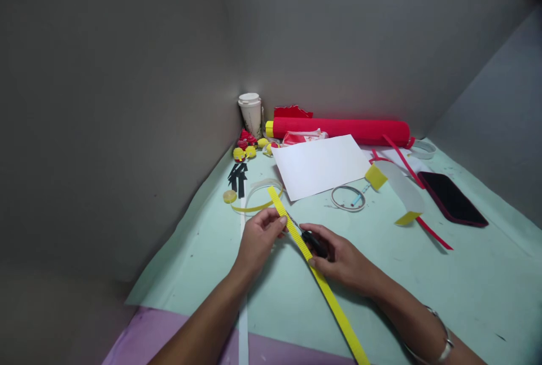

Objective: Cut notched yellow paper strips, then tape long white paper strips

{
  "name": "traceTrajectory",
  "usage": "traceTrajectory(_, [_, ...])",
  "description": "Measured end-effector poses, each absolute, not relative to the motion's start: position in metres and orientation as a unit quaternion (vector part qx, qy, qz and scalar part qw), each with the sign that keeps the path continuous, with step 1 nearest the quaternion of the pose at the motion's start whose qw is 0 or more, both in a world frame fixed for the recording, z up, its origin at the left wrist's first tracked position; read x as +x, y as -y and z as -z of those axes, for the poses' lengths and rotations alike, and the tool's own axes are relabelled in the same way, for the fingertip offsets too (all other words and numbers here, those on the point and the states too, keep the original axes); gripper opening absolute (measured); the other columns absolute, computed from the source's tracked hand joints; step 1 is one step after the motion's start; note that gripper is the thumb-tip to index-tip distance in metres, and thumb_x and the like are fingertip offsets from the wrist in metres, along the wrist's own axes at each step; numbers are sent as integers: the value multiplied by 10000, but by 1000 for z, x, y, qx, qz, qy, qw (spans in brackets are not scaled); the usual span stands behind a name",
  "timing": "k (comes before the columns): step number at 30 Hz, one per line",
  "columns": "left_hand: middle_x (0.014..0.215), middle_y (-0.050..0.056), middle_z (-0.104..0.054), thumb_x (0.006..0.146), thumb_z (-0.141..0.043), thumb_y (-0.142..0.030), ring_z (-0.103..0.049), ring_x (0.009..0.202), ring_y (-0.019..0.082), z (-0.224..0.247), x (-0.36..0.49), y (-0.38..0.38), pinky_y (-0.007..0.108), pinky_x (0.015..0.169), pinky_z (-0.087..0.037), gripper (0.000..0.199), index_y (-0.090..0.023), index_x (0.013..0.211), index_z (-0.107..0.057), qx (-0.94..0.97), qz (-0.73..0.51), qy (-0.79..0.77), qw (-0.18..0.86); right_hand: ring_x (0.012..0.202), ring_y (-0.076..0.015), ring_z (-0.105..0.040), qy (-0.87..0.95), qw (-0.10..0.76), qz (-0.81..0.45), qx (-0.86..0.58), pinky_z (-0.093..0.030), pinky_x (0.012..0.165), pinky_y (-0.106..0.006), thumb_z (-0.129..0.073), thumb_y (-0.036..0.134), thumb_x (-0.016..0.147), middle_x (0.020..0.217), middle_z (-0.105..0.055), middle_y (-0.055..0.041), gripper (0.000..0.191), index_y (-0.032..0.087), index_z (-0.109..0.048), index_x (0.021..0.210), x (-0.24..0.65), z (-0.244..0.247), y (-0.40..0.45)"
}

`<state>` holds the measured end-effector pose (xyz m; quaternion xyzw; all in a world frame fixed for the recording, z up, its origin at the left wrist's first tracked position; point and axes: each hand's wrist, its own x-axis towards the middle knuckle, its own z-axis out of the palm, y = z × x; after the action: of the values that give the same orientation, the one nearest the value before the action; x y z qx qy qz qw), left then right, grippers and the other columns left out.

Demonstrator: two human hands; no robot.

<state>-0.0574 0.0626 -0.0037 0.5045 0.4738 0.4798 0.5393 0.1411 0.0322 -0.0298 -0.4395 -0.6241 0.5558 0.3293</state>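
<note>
A long yellow corrugated paper strip (339, 308) runs slantwise across the near middle of the table, from between my hands down to the bottom edge of the view. My left hand (257, 243) pinches it near its far end between thumb and fingers. In my right hand (349, 260) are scissors (314, 243) with black handles; their blades lie close along the strip's right side, partly hidden by it. My right thumb also touches the strip lower down. Beyond my left hand lies a small yellow coil (230, 196) with a loose curved tail.
A white sheet (322, 167) lies in front of a red corrugated roll (339, 130). A lidded cup (250, 117) stands behind several yellow and red paper pieces (244, 152). Black strips (237, 176), a tape ring (348, 198) and a phone (453, 198) lie around. A white strip (243, 325) passes my left arm.
</note>
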Motion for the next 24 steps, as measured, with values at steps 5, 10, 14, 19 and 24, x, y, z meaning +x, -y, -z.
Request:
traceTrajectory(5, [759, 21, -647, 765, -692, -357, -574, 660, 126, 0, -48, -66, 230, 605, -467, 225, -147, 838, -653, 449, -507, -485, 554, 994, -199, -606, 581, 379, -573, -436, -485, 888, -365, -638, 143, 761, 1071, -622, -59, 589, 231, -486, 1324, 141, 25, -34])
traceTrajectory(10, [804, 47, -673, 734, -718, -385, -600, 674, 135, -7, -35, -78, 234, 603, -484, 282, -141, 859, -647, 420, -515, -484, 569, 1001, -185, -600, 528, 456, -561, -445, -478, 898, -348, -672, 172, 743, 1050, -618, -55, 595, 225, -488, 1306, 144, 21, -39])
traceTrajectory(14, [871, 79, -693, 794, -662, -408, -625, 734, 145, -7, -23, -77, 239, 646, -495, 309, -128, 925, -646, 421, -505, -452, 602, 988, -194, -597, 503, 490, -548, -453, -474, 906, -363, -707, 203, 723, 1013, -620, -50, 613, 219, -489, 1296, 147, 23, -44])
traceTrajectory(19, [857, 79, -700, 788, -679, -380, -616, 708, 132, 4, -8, -62, 231, 651, -491, 303, -122, 947, -662, 448, -449, -433, 641, 980, -189, -601, 500, 510, -539, -446, -476, 907, -350, -717, 216, 730, 1000, -621, -40, 586, 226, -503, 1275, 150, 23, -46])
traceTrajectory(24, [708, 43, -668, 752, -703, -340, -560, 556, 95, 13, -4, -56, 213, 566, -474, 245, -114, 836, -657, 447, -416, -462, 644, 947, -168, -600, 509, 503, -547, -435, -487, 879, -324, -708, 208, 745, 983, -604, -29, 587, 229, -491, 1289, 149, 22, -46])
